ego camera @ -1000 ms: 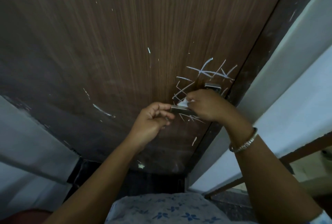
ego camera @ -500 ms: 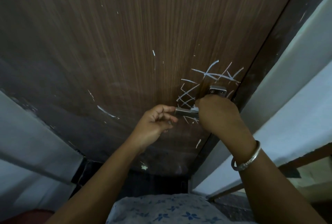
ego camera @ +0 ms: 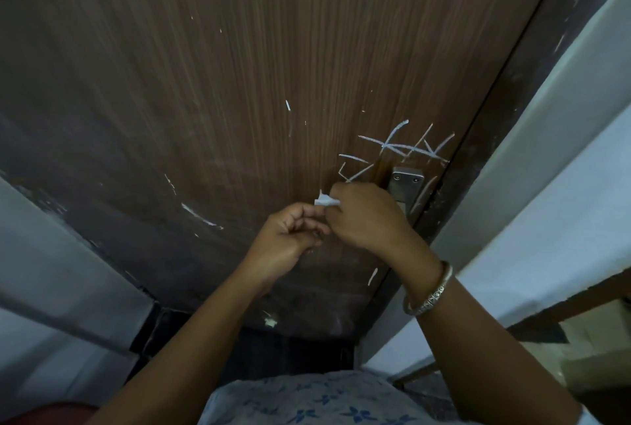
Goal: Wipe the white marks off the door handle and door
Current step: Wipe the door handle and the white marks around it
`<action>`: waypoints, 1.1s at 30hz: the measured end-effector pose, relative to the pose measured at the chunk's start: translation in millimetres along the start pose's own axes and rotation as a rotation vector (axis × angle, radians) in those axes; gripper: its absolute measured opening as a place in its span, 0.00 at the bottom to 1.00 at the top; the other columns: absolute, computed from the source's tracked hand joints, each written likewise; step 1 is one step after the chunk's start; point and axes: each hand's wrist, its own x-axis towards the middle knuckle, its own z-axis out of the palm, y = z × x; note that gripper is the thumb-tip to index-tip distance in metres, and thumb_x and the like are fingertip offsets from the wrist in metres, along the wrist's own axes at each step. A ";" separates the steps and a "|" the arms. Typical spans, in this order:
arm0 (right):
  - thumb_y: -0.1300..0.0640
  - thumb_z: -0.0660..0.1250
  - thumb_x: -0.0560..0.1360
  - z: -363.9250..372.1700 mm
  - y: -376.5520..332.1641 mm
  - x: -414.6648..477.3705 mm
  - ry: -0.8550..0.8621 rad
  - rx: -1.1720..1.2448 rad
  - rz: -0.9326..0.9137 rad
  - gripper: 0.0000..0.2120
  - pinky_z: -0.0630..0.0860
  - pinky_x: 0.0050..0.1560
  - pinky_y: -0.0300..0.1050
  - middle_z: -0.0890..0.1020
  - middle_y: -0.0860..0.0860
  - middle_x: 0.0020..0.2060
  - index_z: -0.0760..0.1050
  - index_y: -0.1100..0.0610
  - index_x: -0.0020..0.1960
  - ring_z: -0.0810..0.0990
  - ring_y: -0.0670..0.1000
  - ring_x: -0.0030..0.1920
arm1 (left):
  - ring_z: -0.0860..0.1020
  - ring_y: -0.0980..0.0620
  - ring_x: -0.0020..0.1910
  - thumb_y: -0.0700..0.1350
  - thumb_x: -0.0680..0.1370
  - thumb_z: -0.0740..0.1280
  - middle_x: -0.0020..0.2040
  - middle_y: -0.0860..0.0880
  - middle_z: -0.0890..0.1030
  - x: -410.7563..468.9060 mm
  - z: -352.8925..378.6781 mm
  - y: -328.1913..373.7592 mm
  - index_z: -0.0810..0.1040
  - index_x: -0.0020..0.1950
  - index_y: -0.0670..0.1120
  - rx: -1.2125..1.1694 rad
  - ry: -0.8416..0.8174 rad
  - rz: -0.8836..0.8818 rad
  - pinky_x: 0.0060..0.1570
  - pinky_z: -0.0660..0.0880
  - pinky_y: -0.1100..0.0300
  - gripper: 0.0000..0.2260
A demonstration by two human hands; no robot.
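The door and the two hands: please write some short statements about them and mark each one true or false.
1. The right hand holds a white wipe. True.
2. The door has no white marks left. False: crossed white marks remain above the handle plate.
3. The left hand lies flat on the door. False: it is curled beside the right hand.
4. A bangle is on the right wrist. True.
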 end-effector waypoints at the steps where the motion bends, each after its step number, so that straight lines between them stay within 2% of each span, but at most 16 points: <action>1: 0.51 0.60 0.76 0.0 3.5 -2.1 0.018 0.006 -0.006 0.08 0.64 0.38 0.43 0.74 0.51 0.36 0.73 0.54 0.43 0.77 0.54 0.42 | 0.77 0.59 0.36 0.29 0.73 0.62 0.39 0.50 0.82 0.2 0.6 0.4 0.78 0.51 0.49 0.001 0.000 -0.003 0.35 0.73 0.67 0.16; 3: 0.50 0.59 0.78 0.0 12.8 -6.5 0.061 -0.007 0.005 0.11 0.63 0.39 0.41 0.73 0.50 0.36 0.76 0.55 0.47 0.76 0.53 0.40 | 0.78 0.59 0.36 0.30 0.73 0.62 0.41 0.49 0.82 1.0 1.9 1.0 0.77 0.52 0.48 0.006 0.006 -0.011 0.35 0.74 0.67 0.16; 5: 0.48 0.57 0.79 1.2 23.5 -12.1 0.108 -0.034 0.040 0.11 0.63 0.38 0.41 0.70 0.47 0.33 0.74 0.53 0.43 0.71 0.49 0.36 | 0.79 0.60 0.36 0.31 0.74 0.63 0.41 0.50 0.83 1.6 1.9 0.6 0.77 0.51 0.50 0.006 0.012 -0.016 0.36 0.74 0.67 0.16; 7: 0.49 0.57 0.79 3.3 31.0 -20.0 0.178 -0.090 0.087 0.11 0.65 0.38 0.41 0.71 0.47 0.36 0.74 0.52 0.45 0.72 0.48 0.36 | 0.80 0.59 0.37 0.32 0.74 0.63 0.41 0.51 0.83 1.9 0.9 -0.4 0.77 0.50 0.53 0.011 0.013 -0.016 0.36 0.75 0.67 0.16; 10: 0.54 0.61 0.78 5.6 32.1 -34.8 0.395 -0.126 0.090 0.08 0.65 0.36 0.40 0.75 0.53 0.40 0.75 0.58 0.47 0.77 0.53 0.36 | 0.80 0.59 0.38 0.32 0.74 0.63 0.41 0.53 0.84 3.1 1.0 -1.9 0.78 0.49 0.54 0.025 0.032 -0.017 0.37 0.75 0.68 0.16; 13: 0.60 0.67 0.74 6.7 31.9 -47.1 0.539 -0.001 0.045 0.05 0.66 0.33 0.37 0.80 0.59 0.41 0.76 0.62 0.43 0.78 0.54 0.34 | 0.80 0.59 0.39 0.32 0.74 0.64 0.41 0.54 0.85 4.1 2.9 -1.8 0.79 0.48 0.55 0.034 0.048 -0.025 0.37 0.75 0.68 0.16; 16: 0.62 0.72 0.70 9.9 36.9 -58.4 0.640 0.158 0.065 0.05 0.66 0.39 0.28 0.80 0.59 0.48 0.77 0.62 0.42 0.79 0.52 0.41 | 0.81 0.59 0.39 0.32 0.74 0.64 0.40 0.54 0.85 2.2 4.0 -0.8 0.79 0.46 0.55 0.035 0.062 -0.017 0.36 0.74 0.70 0.16; 19: 0.64 0.74 0.68 12.6 40.2 -66.5 0.758 0.260 0.082 0.07 0.70 0.45 0.29 0.81 0.59 0.49 0.77 0.62 0.44 0.80 0.53 0.46 | 0.80 0.61 0.38 0.32 0.73 0.64 0.39 0.54 0.84 0.8 6.6 2.0 0.79 0.45 0.54 0.042 0.097 0.018 0.36 0.73 0.72 0.16; 21: 0.64 0.74 0.68 12.4 43.2 -67.1 0.828 0.255 0.079 0.11 0.73 0.46 0.29 0.81 0.58 0.50 0.77 0.62 0.49 0.80 0.52 0.48 | 0.80 0.61 0.37 0.31 0.73 0.64 0.38 0.53 0.84 0.2 8.9 4.8 0.79 0.45 0.53 0.044 0.114 0.044 0.36 0.73 0.72 0.16; 25: 0.65 0.69 0.71 0.2 49.0 -55.2 1.001 0.191 0.033 0.12 0.68 0.51 0.23 0.77 0.60 0.55 0.78 0.61 0.54 0.75 0.48 0.54 | 0.79 0.61 0.37 0.30 0.73 0.65 0.40 0.50 0.83 -0.5 11.0 12.8 0.78 0.45 0.51 0.044 0.125 0.096 0.37 0.74 0.71 0.15; 28: 0.63 0.63 0.74 -8.9 46.8 -44.1 1.077 0.112 -0.104 0.10 0.73 0.53 0.31 0.80 0.60 0.51 0.79 0.63 0.53 0.78 0.51 0.51 | 0.79 0.60 0.37 0.31 0.73 0.65 0.41 0.48 0.83 -1.2 11.1 20.1 0.78 0.45 0.49 0.059 0.117 0.121 0.38 0.74 0.70 0.13; 30: 0.64 0.64 0.75 -12.1 44.2 -37.1 1.097 0.035 -0.194 0.09 0.73 0.53 0.36 0.82 0.59 0.49 0.79 0.63 0.53 0.77 0.51 0.51 | 0.79 0.59 0.38 0.31 0.73 0.65 0.42 0.46 0.82 -1.9 10.5 24.3 0.78 0.46 0.49 0.077 0.111 0.136 0.39 0.75 0.70 0.13; 33: 0.65 0.67 0.74 -17.2 42.6 -26.7 1.122 -0.022 -0.246 0.10 0.70 0.54 0.36 0.83 0.58 0.47 0.78 0.64 0.54 0.76 0.50 0.50 | 0.79 0.55 0.40 0.32 0.73 0.65 0.43 0.45 0.82 -4.1 9.1 29.1 0.78 0.46 0.49 0.097 0.110 0.145 0.41 0.75 0.68 0.11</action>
